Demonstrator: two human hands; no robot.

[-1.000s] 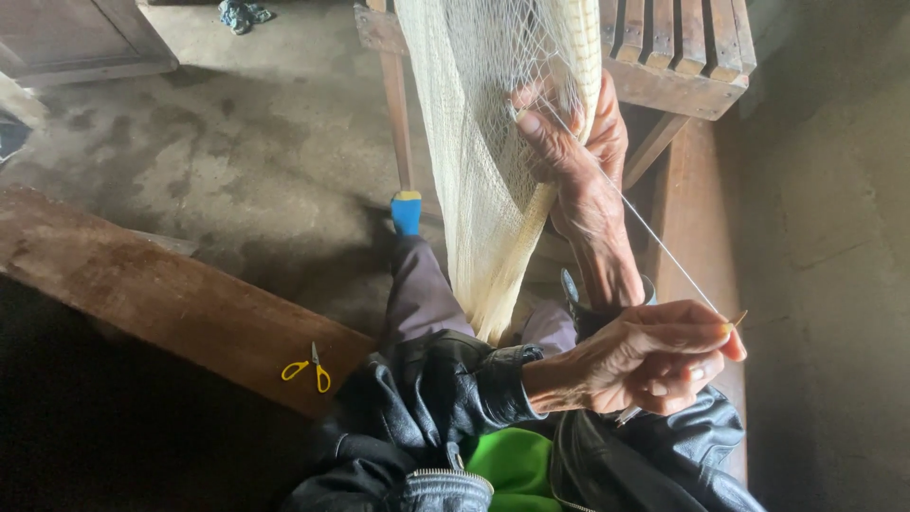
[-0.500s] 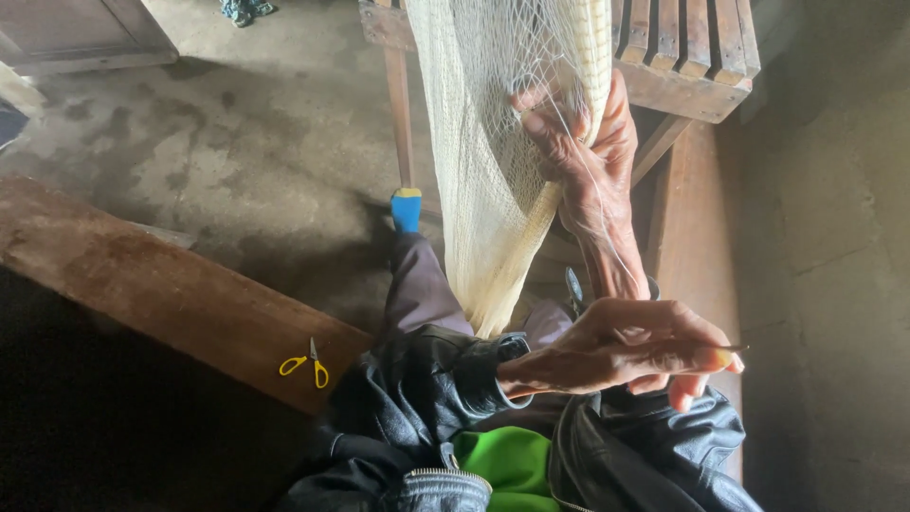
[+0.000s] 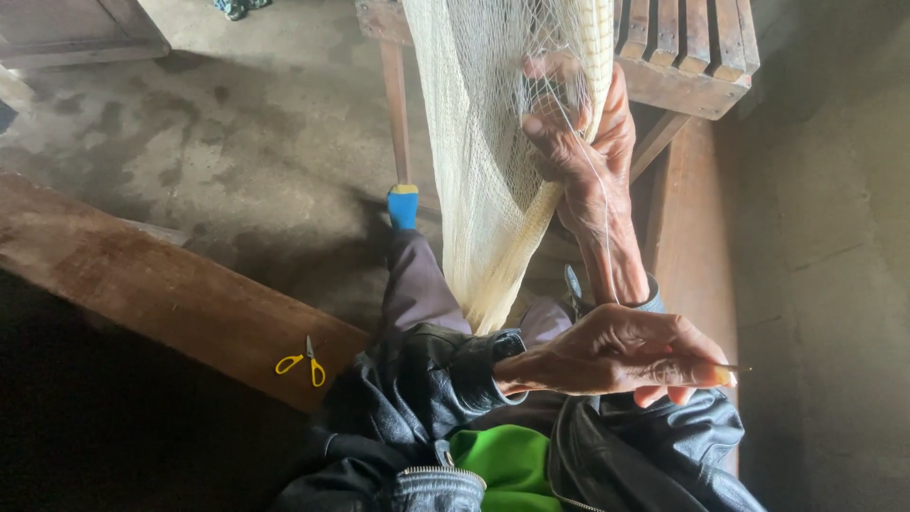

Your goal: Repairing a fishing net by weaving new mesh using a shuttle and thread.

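Both arms crossed: left hand (image 3: pixel 621 356) pinches needle (image 3: pixel 732 368), right hand (image 3: pixel 578 142) clutches net (image 3: pixel 483 190).

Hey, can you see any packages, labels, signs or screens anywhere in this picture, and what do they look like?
None in view: no package, label, sign or screen.
What shows instead: a cream net hanging from a wooden bench, gripped by the right hand; the left hand pinching a thin needle; small yellow scissors on a wooden plank.
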